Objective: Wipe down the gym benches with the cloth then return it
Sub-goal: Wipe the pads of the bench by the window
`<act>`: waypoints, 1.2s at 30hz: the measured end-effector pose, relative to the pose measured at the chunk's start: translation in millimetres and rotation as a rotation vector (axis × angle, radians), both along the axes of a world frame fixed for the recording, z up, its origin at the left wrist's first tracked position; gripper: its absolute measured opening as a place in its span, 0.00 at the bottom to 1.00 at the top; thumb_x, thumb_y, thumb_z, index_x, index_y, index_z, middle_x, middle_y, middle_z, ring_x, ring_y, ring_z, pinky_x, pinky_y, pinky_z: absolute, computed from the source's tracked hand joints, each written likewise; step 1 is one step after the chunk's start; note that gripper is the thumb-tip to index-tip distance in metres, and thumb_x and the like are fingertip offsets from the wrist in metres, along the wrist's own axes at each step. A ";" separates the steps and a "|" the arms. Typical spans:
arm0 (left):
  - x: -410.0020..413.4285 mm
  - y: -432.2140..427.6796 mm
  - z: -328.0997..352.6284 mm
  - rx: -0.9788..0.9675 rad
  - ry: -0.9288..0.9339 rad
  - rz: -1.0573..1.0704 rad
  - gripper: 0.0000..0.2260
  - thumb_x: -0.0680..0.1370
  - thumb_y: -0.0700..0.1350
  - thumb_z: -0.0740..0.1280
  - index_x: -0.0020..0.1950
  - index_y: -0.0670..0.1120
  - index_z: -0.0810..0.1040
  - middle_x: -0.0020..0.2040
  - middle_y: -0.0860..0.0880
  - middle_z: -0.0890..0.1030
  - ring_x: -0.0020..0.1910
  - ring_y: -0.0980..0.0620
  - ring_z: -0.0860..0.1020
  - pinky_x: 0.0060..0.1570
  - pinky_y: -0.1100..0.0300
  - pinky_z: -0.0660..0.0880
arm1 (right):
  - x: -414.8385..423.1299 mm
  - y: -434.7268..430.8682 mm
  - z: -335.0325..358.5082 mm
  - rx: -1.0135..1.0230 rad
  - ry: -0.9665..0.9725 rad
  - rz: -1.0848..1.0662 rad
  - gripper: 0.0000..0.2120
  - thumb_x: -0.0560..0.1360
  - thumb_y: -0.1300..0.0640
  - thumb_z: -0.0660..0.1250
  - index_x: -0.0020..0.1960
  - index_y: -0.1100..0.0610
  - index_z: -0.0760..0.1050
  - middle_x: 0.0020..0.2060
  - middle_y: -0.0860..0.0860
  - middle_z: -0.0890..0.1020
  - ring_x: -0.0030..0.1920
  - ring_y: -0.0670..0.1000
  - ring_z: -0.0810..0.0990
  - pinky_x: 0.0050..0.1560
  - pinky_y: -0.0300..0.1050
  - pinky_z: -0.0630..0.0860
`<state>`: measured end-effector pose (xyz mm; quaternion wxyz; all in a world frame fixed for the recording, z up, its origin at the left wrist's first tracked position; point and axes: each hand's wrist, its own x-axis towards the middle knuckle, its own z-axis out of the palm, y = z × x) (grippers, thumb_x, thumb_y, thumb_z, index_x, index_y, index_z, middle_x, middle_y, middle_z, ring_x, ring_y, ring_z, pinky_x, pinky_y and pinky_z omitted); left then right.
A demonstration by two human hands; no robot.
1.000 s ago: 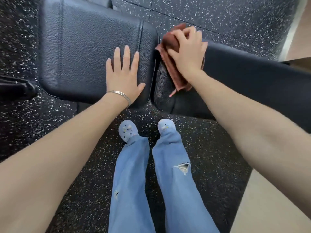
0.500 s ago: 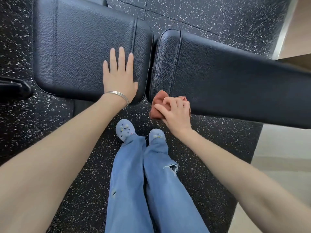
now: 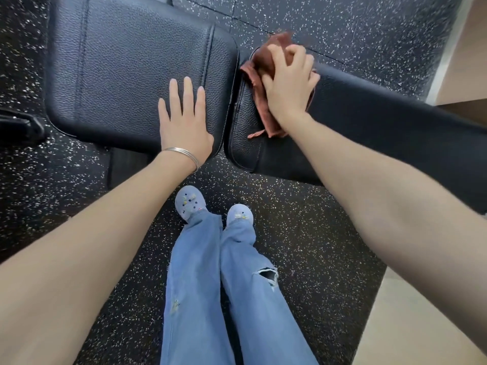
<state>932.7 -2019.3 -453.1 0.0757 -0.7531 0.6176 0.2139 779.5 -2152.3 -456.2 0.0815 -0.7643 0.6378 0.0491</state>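
A black padded gym bench lies across the view in two parts: a wide seat pad [image 3: 126,75] on the left and a long back pad [image 3: 382,122] running to the right. My left hand [image 3: 184,122] rests flat on the seat pad, fingers straight, with a silver bangle at the wrist. My right hand [image 3: 287,83] grips a reddish-brown cloth [image 3: 263,61] and presses it on the far end of the back pad, next to the gap between the pads. Part of the cloth is hidden under the hand.
Black speckled rubber flooring [image 3: 316,246] surrounds the bench. My legs in blue jeans and light blue clogs [image 3: 188,204] stand in front of it. A black bench frame part [image 3: 18,125] juts in at the left. Pale floor [image 3: 421,325] lies at the right.
My right hand has swept the cloth from the near edge of the back pad up to its far edge. My left hand has stayed flat on the seat pad.
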 end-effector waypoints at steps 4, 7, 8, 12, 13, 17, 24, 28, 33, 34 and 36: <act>-5.4 2.4 -2.1 -0.016 -0.010 0.021 0.36 0.73 0.46 0.64 0.76 0.42 0.49 0.77 0.39 0.48 0.76 0.37 0.46 0.72 0.39 0.50 | -18.9 46.8 3.6 0.044 0.016 0.294 0.19 0.74 0.45 0.60 0.64 0.45 0.70 0.65 0.52 0.69 0.64 0.57 0.66 0.58 0.54 0.60; -11.5 1.1 -3.3 -0.015 -0.012 0.057 0.37 0.73 0.45 0.64 0.76 0.41 0.48 0.77 0.39 0.47 0.76 0.37 0.46 0.72 0.39 0.50 | -35.8 80.9 4.0 0.099 0.002 0.475 0.18 0.73 0.44 0.63 0.62 0.46 0.74 0.63 0.52 0.73 0.63 0.58 0.69 0.57 0.57 0.61; -12.6 1.3 -3.4 -0.013 -0.010 0.071 0.37 0.73 0.45 0.64 0.76 0.41 0.48 0.77 0.39 0.47 0.76 0.37 0.46 0.72 0.39 0.50 | -40.2 89.8 4.0 0.099 -0.020 0.514 0.18 0.72 0.45 0.65 0.60 0.47 0.76 0.61 0.53 0.75 0.62 0.59 0.71 0.57 0.57 0.63; -15.9 5.4 -2.4 -0.009 0.006 0.100 0.37 0.73 0.43 0.65 0.76 0.40 0.49 0.78 0.40 0.47 0.76 0.38 0.46 0.72 0.41 0.51 | -64.6 100.0 2.8 0.051 -0.072 0.705 0.15 0.71 0.47 0.68 0.56 0.48 0.79 0.55 0.54 0.79 0.55 0.59 0.77 0.53 0.58 0.69; -16.3 7.3 -1.8 -0.003 0.003 0.092 0.36 0.74 0.44 0.65 0.76 0.40 0.49 0.78 0.40 0.47 0.76 0.38 0.46 0.72 0.42 0.52 | -76.6 98.7 1.2 0.028 -0.082 0.764 0.13 0.72 0.47 0.67 0.56 0.47 0.79 0.54 0.54 0.79 0.54 0.59 0.77 0.53 0.57 0.70; -16.4 14.4 0.9 0.012 -0.015 0.056 0.36 0.75 0.44 0.64 0.76 0.39 0.48 0.77 0.40 0.47 0.76 0.38 0.46 0.73 0.43 0.52 | -142.8 91.1 -3.7 0.013 -0.022 0.912 0.09 0.77 0.49 0.65 0.56 0.45 0.77 0.51 0.53 0.79 0.51 0.55 0.73 0.50 0.55 0.69; -23.5 12.9 -1.0 0.013 -0.036 0.087 0.37 0.74 0.44 0.66 0.76 0.38 0.48 0.77 0.39 0.48 0.76 0.37 0.46 0.72 0.40 0.52 | -223.4 99.6 10.2 0.211 0.045 0.406 0.10 0.76 0.43 0.63 0.52 0.46 0.78 0.50 0.51 0.77 0.51 0.57 0.73 0.48 0.49 0.63; -27.2 13.9 -3.8 0.017 -0.042 0.096 0.38 0.73 0.45 0.67 0.76 0.39 0.47 0.77 0.38 0.48 0.76 0.36 0.46 0.72 0.40 0.51 | -187.6 96.4 13.6 0.148 -0.013 0.183 0.11 0.76 0.45 0.63 0.52 0.50 0.77 0.51 0.55 0.75 0.51 0.60 0.72 0.49 0.53 0.64; -22.9 17.1 -8.6 -0.020 -0.045 0.093 0.37 0.72 0.44 0.66 0.76 0.39 0.49 0.77 0.39 0.49 0.76 0.37 0.48 0.72 0.40 0.52 | -100.5 39.7 1.8 0.000 -0.028 -0.009 0.16 0.77 0.44 0.59 0.61 0.49 0.71 0.58 0.55 0.71 0.58 0.59 0.68 0.54 0.53 0.63; -23.0 17.3 -8.5 -0.025 -0.045 0.094 0.37 0.72 0.44 0.65 0.76 0.39 0.50 0.77 0.39 0.50 0.76 0.38 0.48 0.72 0.41 0.53 | -81.0 23.6 -1.1 -0.021 -0.029 -0.060 0.16 0.77 0.44 0.59 0.62 0.48 0.70 0.59 0.54 0.71 0.59 0.58 0.68 0.55 0.53 0.63; -24.4 18.2 -7.1 -0.024 -0.044 0.100 0.37 0.72 0.44 0.65 0.76 0.40 0.50 0.77 0.39 0.50 0.76 0.38 0.48 0.71 0.41 0.52 | -47.0 1.8 -6.0 -0.045 -0.017 -0.141 0.18 0.77 0.45 0.60 0.65 0.47 0.68 0.61 0.54 0.70 0.61 0.57 0.67 0.56 0.55 0.64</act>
